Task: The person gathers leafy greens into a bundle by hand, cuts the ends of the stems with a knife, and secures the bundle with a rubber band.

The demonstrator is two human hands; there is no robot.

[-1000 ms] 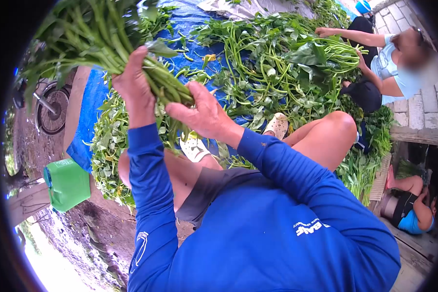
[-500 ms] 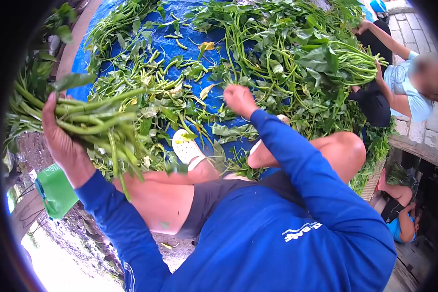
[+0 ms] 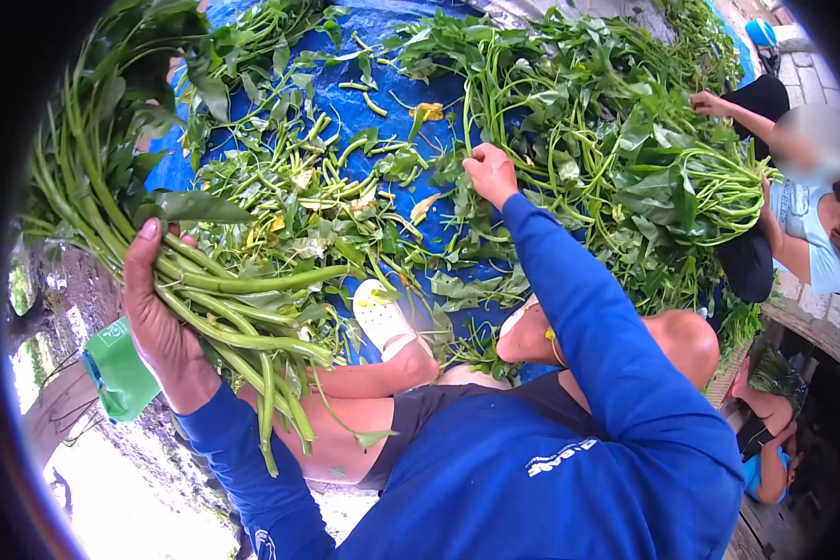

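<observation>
My left hand [image 3: 163, 317] is closed around a thick bunch of water spinach [image 3: 243, 289]. The cut stems point right over my lap, and the leafy ends reach up to the far left. My right hand [image 3: 491, 175] is at the near left edge of a big heap of water spinach [image 3: 551, 140]. Its thumb and fingers are pinched together at an upright stem [image 3: 469, 103] there. Loose leaves and short stem pieces [image 3: 345, 191] lie scattered on the blue tarp [image 3: 345, 107] between my hands.
A person [image 3: 803, 215] at the right holds another bunch [image 3: 709, 196]. Farther down the right side another person [image 3: 770, 439] sits. My white clog [image 3: 380, 313] stands among the trimmings. A green container [image 3: 121, 369] is at the left, and a yellow leaf [image 3: 427, 112] lies on the tarp.
My right hand has moved forward to the heap's edge. The bunch in my left hand has swung slightly, its stems now clearer in view. The camera view has shifted a little.
</observation>
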